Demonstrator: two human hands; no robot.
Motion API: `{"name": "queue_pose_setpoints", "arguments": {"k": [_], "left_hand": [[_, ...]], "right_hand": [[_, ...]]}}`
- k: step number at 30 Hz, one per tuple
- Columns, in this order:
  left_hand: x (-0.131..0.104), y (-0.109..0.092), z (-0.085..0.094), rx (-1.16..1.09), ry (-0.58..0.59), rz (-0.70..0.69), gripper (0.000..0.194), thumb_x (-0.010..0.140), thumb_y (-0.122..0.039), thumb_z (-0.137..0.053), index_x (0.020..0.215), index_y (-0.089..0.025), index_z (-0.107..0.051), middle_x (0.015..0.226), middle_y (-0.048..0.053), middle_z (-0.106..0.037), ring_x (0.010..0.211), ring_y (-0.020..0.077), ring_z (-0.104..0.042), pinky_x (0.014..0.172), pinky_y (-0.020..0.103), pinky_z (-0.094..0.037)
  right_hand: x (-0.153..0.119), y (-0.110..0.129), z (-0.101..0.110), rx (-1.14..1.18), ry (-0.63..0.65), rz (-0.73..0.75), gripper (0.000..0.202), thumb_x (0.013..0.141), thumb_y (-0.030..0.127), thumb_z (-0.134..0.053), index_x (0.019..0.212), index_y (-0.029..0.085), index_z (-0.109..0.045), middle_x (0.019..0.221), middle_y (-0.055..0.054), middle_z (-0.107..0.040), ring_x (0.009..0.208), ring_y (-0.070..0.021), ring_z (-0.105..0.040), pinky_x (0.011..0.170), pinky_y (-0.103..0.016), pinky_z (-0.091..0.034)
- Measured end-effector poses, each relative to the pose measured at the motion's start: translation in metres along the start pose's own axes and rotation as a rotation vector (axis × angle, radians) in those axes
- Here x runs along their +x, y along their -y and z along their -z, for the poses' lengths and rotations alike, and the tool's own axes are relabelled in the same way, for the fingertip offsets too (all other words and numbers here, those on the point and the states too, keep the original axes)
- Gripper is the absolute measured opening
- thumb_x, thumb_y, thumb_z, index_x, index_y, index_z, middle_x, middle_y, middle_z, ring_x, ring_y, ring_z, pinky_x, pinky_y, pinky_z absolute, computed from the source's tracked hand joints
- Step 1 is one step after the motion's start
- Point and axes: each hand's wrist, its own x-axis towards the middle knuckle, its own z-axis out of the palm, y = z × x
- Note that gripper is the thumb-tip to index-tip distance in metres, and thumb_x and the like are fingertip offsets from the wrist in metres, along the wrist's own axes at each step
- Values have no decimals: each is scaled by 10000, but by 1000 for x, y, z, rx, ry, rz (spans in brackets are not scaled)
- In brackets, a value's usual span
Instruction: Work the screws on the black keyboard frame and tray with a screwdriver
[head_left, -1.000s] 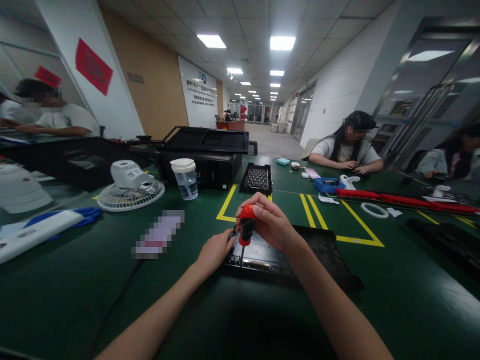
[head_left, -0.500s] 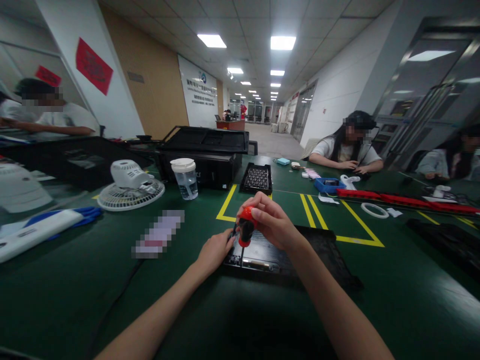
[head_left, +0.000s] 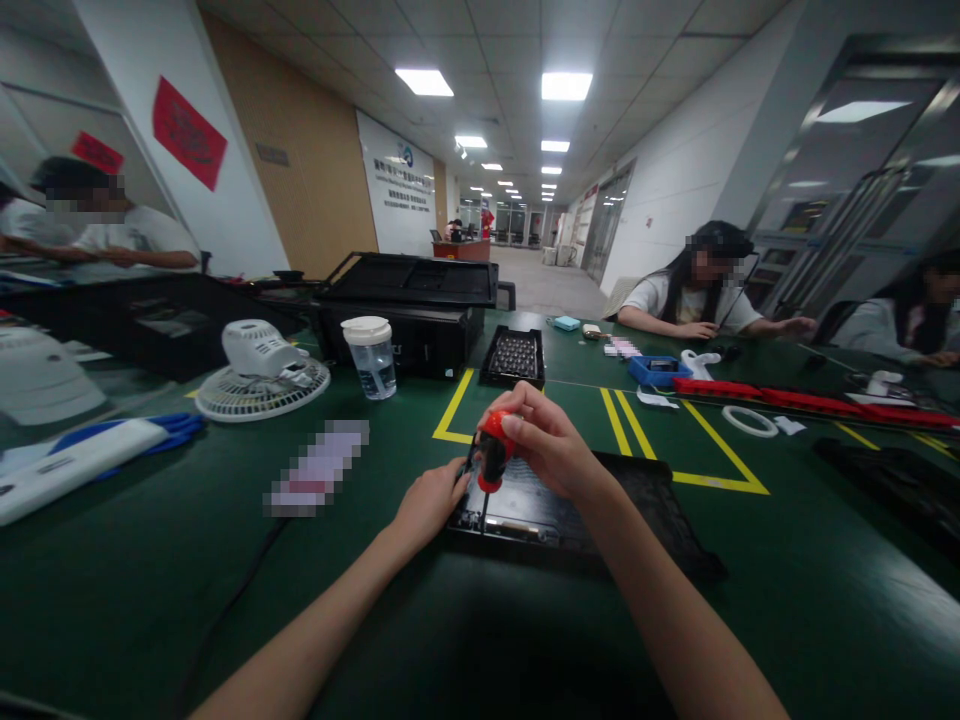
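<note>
Displaced since the earlier frame: one hand [head_left: 796, 327] of the person [head_left: 712, 265] seated at the far right, now reaching outward over the tabletop [head_left: 375, 620]; the wearer's hands and work show hardly any shift. Right hand [head_left: 546, 445]: fingers closed around the red and black handle of the screwdriver [head_left: 493, 455], which stands nearly upright, its shaft running down to the near left corner of the panel [head_left: 637, 500]. Left hand [head_left: 426, 505]: fingers closed on the panel's left edge, just beside the screwdriver. The black panel lies flat on the tabletop, between the centre and the near edge, its right end beneath the right forearm. Beyond it, toward the far edge, are the black tray [head_left: 513, 356] and, to the tray's left, the large black case [head_left: 405, 330]. The lidded cup [head_left: 372, 358] stands in front of the case; the white fan [head_left: 261, 385] rests farther left. A pixelated object [head_left: 319, 470] lies between the left forearm and the fan. Toward the right edge are the blue box [head_left: 652, 371] and, nearer, the white ring [head_left: 748, 421]. Yellow tape [head_left: 720, 484] borders the area behind the panel.
</note>
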Motion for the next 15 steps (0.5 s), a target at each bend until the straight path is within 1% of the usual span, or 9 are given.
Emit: {"name": "queue_pose_setpoints", "arguments": {"k": [4, 8, 15], "left_hand": [[1, 0, -1, 11, 2, -6, 361, 882, -381, -326, 1181, -230, -460, 995, 80, -642, 880, 197, -612, 718, 255, -421], [1, -2, -1, 24, 16, 18, 367, 881, -373, -333, 1198, -228, -448, 1006, 84, -639, 890, 199, -611, 723, 257, -420], [-1, -3, 1, -4, 18, 14, 351, 883, -363, -336, 1178, -223, -464, 997, 82, -642, 896, 198, -609, 739, 260, -420]], "right_hand": [[0, 0, 3, -36, -11, 14, 133, 775, 246, -596, 797, 181, -482, 826, -10, -558, 717, -114, -547, 631, -238, -443], [0, 0, 6, -64, -12, 28, 145, 770, 259, -599, 799, 183, -480, 827, -7, -553, 717, -118, -544, 635, -243, -443], [0, -1, 4, -56, -8, 44, 140, 763, 244, -608, 783, 179, -486, 803, -4, -545, 707, -112, -532, 638, -243, -432]]}}
